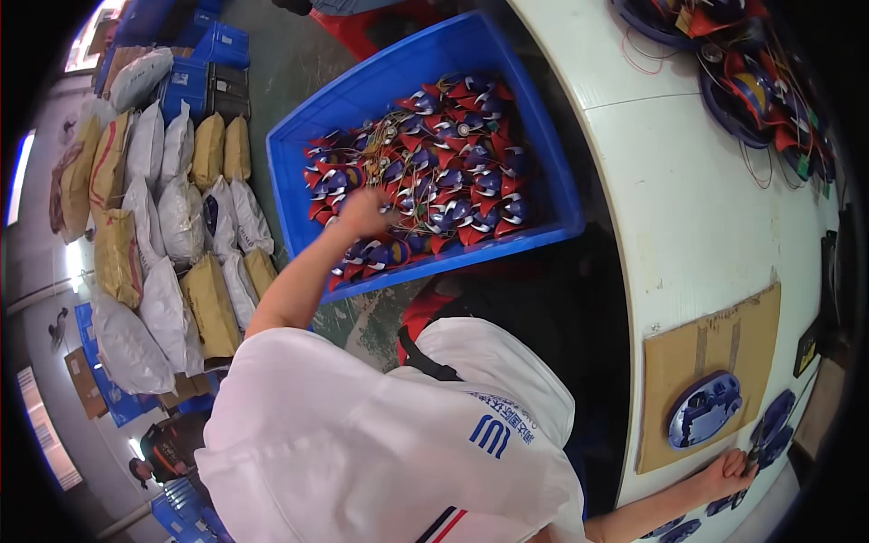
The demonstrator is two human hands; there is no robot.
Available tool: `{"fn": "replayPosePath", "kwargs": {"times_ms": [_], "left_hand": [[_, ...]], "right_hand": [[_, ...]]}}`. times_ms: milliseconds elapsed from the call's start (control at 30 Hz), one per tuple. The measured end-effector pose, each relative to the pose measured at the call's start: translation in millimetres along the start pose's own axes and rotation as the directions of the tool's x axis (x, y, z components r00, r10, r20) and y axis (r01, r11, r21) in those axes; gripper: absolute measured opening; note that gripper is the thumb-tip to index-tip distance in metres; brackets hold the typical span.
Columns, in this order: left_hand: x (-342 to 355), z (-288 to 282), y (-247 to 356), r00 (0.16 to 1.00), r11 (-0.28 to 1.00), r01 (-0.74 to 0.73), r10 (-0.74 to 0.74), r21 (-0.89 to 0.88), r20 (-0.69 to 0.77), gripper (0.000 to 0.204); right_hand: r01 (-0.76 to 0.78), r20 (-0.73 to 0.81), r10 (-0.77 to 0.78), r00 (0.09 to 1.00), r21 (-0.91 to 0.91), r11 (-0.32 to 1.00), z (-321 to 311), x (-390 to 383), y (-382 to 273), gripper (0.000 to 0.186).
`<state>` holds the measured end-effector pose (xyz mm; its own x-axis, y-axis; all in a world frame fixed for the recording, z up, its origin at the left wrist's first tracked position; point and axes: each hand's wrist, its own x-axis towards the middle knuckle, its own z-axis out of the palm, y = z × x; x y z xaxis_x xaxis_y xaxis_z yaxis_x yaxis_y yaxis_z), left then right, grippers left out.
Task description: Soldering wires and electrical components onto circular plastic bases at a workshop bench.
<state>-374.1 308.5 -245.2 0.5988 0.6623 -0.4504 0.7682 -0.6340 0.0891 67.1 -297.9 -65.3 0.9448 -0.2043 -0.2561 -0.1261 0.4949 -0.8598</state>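
Note:
My left hand (366, 214) reaches into a large blue plastic bin (561, 213) and is over the near left part of the heap in it. Many small red, white and purple plastic assemblies (444, 210) with thin wires fill the bin. Blur hides the fingers of this hand, so I cannot tell if it grips a part. At the lower right, my right hand (727, 472) is closed round a small dark object (751, 460) that I cannot make out. Beside it lie dark purple plastic shells (774, 425). A rounded purple shell (704, 410) sits on a cardboard sheet (665, 376).
A white table (688, 217) runs along the right, with wired red and purple assemblies (756, 86) at its far end. Stacked white and tan sacks (167, 235) stand at the left. Another person (172, 452) is at the lower left. A red stool (421, 312) is beside me.

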Motion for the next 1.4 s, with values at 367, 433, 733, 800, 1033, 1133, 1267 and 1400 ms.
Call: {"fn": "replayPosePath", "kwargs": {"times_ms": [367,433,733,800,1033,1133,1267,1400], "left_hand": [[-19.2,-64.5,70.0,0.876,0.817,-0.037,-0.251,0.576,0.412,0.055],[-15.7,-118.8,57.0,0.863,0.990,0.034,-0.098,0.137,0.495,0.069],[-74.5,-310.2,183.0,0.819,0.130,-0.428,0.474,-0.894,-0.323,0.072],[-71.9,-325.4,245.4,0.730,0.131,-0.475,0.611,-0.870,-0.306,0.078],[-51.0,-353.3,424.2,0.162,-0.004,-0.827,0.956,-0.562,-0.246,0.058],[-48.5,-343.0,450.9,0.272,0.210,-0.846,0.961,-0.491,-0.058,0.053],[-23.8,-317.9,462.2,0.383,0.386,-0.887,0.922,-0.254,0.063,0.046],[-7.8,-275.4,449.2,0.245,0.278,-0.927,0.957,0.252,-0.154,0.031]], "right_hand": [[-0.023,0.019,0.021,1.000,0.096,0.995,8.1,-23.2,2.4,0.026],[0.005,-0.016,-0.003,1.000,0.100,0.995,8.6,-31.9,-2.2,0.023],[0.098,-0.137,-0.076,0.988,0.159,0.982,28.9,-34.1,13.3,0.014],[0.128,-0.133,-0.104,0.986,0.183,0.975,25.7,-34.5,12.1,0.014],[0.178,-0.093,-0.163,0.982,0.190,0.965,18.5,-29.5,12.6,0.011],[0.197,-0.101,-0.180,0.978,0.192,0.961,19.8,-31.6,8.1,0.010],[0.193,-0.115,-0.172,0.978,0.208,0.959,20.8,-31.0,6.2,0.010],[0.153,-0.127,-0.124,0.984,0.255,0.955,19.6,-32.2,1.6,0.010]]}}
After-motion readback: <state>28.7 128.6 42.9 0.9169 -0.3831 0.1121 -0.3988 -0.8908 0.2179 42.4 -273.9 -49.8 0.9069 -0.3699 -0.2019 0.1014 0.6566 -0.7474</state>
